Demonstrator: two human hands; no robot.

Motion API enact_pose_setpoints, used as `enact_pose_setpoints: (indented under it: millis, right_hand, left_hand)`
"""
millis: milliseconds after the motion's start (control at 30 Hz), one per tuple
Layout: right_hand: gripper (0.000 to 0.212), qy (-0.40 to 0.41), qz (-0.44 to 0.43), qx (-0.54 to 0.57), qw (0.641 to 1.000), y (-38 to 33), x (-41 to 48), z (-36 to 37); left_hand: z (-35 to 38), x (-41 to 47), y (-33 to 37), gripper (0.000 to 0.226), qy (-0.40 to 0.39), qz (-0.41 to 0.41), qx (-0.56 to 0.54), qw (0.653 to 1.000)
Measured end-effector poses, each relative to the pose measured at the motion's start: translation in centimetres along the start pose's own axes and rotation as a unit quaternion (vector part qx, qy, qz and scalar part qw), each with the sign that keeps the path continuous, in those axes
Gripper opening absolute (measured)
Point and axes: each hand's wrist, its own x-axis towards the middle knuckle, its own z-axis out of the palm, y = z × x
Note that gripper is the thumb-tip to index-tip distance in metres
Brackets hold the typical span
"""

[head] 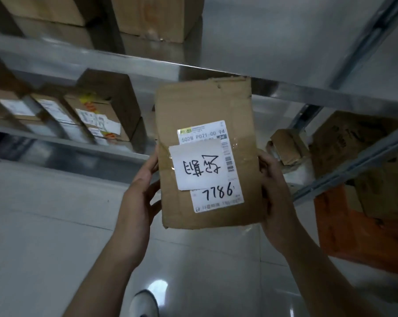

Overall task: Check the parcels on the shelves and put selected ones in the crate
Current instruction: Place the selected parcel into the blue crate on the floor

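Parcel (200, 104), a flat brown cardboard box, is held upright in the air with its labelled face toward the camera and its top tilted slightly away. Left hand (143, 191) grips the parcel's lower left edge: the thumb lies along the edge and the fingers curl out of sight behind. Right hand (277, 195) grips the lower right edge the same way, thumb on the front margin and fingers wrapped behind. The parcel thus sits between the two hands, clamped at its lower half, with the upper half and bottom edge free. A printed shipping label (218, 202) on the parcel's front reads "7786" in handwriting. A white note (197, 168) with handwritten characters overlaps the label's left side. The parcel's top edge is ragged and reaches up to the metal shelf rail (308, 92) behind it; whether they touch cannot be told. Left of the parcel, a row of labelled boxes (102, 108) stands on a shelf, blurred. Right of the parcel, a crumpled small box (287, 147) lies just beside the right hand, and a larger carton (353, 138) stands farther right. Below that carton is an orange shape (344, 229), its kind unclear. Below the parcel lies open pale tiled floor (44, 225) and the toe of a white shoe (145, 303).
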Motion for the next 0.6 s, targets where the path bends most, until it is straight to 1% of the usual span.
enact_pose_setpoints:
  millis: [100, 200, 300, 400, 467, 533, 600]
  right_hand:
    - [0.038, -0.012, -0.022, -0.008, 1.000, -4.4, -1.6, 1.1]
    - [0.039, -0.032, -0.049, -0.009, 0.998, -10.0, -3.6, 2.0]
    - [0.040, -0.044, -0.068, -0.007, 0.997, -16.2, -5.0, 3.1]
    - [0.041, -0.048, -0.081, -0.001, 0.996, -21.9, -6.1, 4.3]
    - [0.040, -0.052, -0.114, -0.011, 0.992, -26.7, -6.5, 5.2]
    - [0.039, -0.063, -0.142, -0.018, 0.988, -31.5, -6.9, 6.4]
    - [0.037, -0.074, -0.159, -0.002, 0.985, -35.5, -7.3, 7.8]
  left_hand:
    - [0.4, -3.8, 3.7, 0.044, 0.013, 0.026, -0.002, 1.000]
    - [1.0, -7.8, 8.4, 0.052, 0.020, 0.052, 0.000, 0.998]
    - [1.4, -11.4, 13.8, 0.052, 0.042, 0.084, -0.010, 0.996]
    - [1.9, -14.2, 18.6, 0.057, 0.040, 0.107, -0.027, 0.993]
    - [2.3, -15.9, 23.1, 0.058, 0.031, 0.128, -0.030, 0.991]
    - [2.5, -17.5, 27.8, 0.055, 0.027, 0.153, -0.028, 0.987]
    - [2.2, -18.7, 31.7, 0.053, 0.019, 0.178, -0.009, 0.984]
